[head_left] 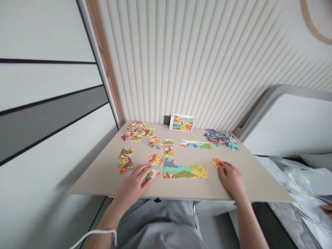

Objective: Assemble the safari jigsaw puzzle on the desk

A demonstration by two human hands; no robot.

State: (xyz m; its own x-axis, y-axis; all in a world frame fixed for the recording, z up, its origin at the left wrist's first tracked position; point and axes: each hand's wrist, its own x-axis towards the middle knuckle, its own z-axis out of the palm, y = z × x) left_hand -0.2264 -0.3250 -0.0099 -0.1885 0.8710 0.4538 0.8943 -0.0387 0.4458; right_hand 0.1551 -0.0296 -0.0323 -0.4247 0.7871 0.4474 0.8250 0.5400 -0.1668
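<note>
Left hand point(136, 183) lying flat on worktop point(103, 176), grip released, fingertips pinning loose piece point(153, 174) at 9 o'clock of L-shaped assembled section point(185, 172), apparently for sliding, not lifting. Right hand point(232, 179) resting likewise, grip slack, fingertips touching orange piece point(218, 162) at 3 o'clock of section. Reference card point(181, 122) leaning on wall at 12 o'clock, facing person, likely for easy viewing.

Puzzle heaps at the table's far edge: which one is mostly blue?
The right heap, blue and purple; the left heap is red, yellow and green.
</note>
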